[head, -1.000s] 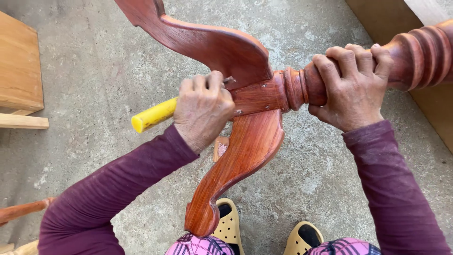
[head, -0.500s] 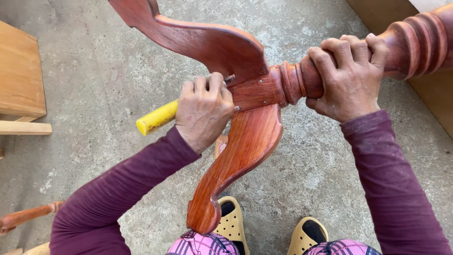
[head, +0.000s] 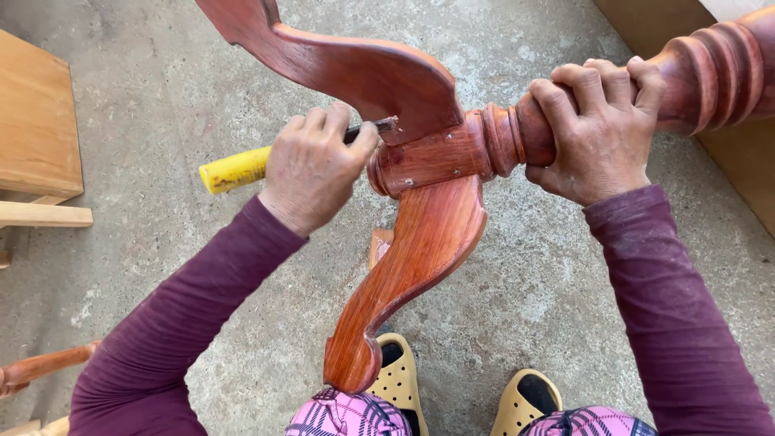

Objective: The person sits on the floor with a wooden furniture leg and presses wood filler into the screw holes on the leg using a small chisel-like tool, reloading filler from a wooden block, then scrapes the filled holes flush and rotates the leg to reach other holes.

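Fingers of the left hand [head: 313,171] are curled tight round a tool [head: 242,167]: its yellow handle sticks out past the little-finger side, and its dark metal tip shows just beyond the thumb and forefinger, touching the joint where a curved leg [head: 355,69] meets the hub [head: 432,157] of a red-brown wooden pedestal. What kind of tip it is cannot be told. Right hand [head: 597,129] fingers are wrapped fully round the turned column [head: 710,73], closed on it just beside the hub's ringed collar. A second leg [head: 408,270] curves down from below the left fingertips toward the person's yellow clogs [head: 395,379] on the concrete floor [head: 145,97]. Well beyond the left knuckles stands pale wooden furniture [head: 36,129]. Purple sleeves [head: 186,323] cover both forearms.
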